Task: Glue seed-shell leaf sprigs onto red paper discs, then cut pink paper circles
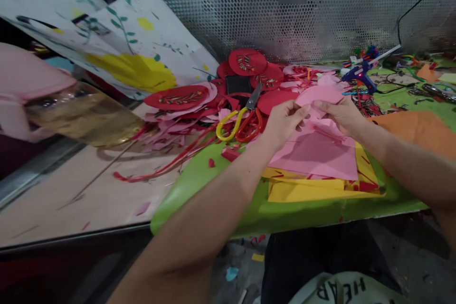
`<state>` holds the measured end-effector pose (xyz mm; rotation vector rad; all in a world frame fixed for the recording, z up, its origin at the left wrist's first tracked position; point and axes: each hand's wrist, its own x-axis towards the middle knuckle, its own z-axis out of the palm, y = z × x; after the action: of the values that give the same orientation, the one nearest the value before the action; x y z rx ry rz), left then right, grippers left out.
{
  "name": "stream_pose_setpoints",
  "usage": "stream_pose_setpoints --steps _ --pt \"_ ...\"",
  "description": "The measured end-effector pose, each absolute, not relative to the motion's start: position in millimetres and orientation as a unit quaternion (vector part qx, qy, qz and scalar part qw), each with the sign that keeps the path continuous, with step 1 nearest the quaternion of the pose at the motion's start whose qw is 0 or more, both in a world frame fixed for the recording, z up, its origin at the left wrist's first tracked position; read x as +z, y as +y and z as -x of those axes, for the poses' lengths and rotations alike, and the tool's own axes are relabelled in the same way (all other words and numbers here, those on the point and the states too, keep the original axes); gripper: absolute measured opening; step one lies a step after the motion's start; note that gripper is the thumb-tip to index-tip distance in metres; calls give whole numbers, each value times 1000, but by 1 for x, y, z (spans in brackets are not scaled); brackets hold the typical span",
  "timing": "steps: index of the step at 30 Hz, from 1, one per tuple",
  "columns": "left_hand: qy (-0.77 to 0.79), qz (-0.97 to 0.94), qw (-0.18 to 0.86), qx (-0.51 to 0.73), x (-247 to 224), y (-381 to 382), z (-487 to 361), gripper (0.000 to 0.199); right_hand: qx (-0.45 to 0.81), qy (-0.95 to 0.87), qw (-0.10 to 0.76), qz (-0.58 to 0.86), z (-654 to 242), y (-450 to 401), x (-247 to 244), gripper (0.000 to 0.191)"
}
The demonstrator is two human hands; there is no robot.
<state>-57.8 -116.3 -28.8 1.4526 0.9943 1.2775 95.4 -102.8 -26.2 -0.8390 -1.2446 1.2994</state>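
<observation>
Both my hands hold a rounded pink piece of paper or felt (318, 95) above the table. My left hand (288, 116) pinches its left edge between thumb and fingers. At its right side, my right hand (337, 113) has the thumb laid on the front, fingers behind. Below them lie pink sheets (313, 154) on top of yellow sheets (306, 191) with red marks or scraps. To the left of my left hand rest scissors with a yellow and a red handle (228, 126), blades pointing away, beside pink and red offcuts.
Red decorated discs (247, 61) are heaped at the back, with more red ovals (181, 97) to the left. A blue glue gun (359, 76) stands at the back right. Orange sheets (420, 128) lie right. A floral bag (142, 38) leans against the perforated metal panel (235, 4).
</observation>
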Motion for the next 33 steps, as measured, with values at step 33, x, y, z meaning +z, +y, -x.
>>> stream_pose_setpoints --steps 33 --pt "494 -441 455 596 -14 -104 79 21 460 -494 584 451 -121 -79 -28 19"
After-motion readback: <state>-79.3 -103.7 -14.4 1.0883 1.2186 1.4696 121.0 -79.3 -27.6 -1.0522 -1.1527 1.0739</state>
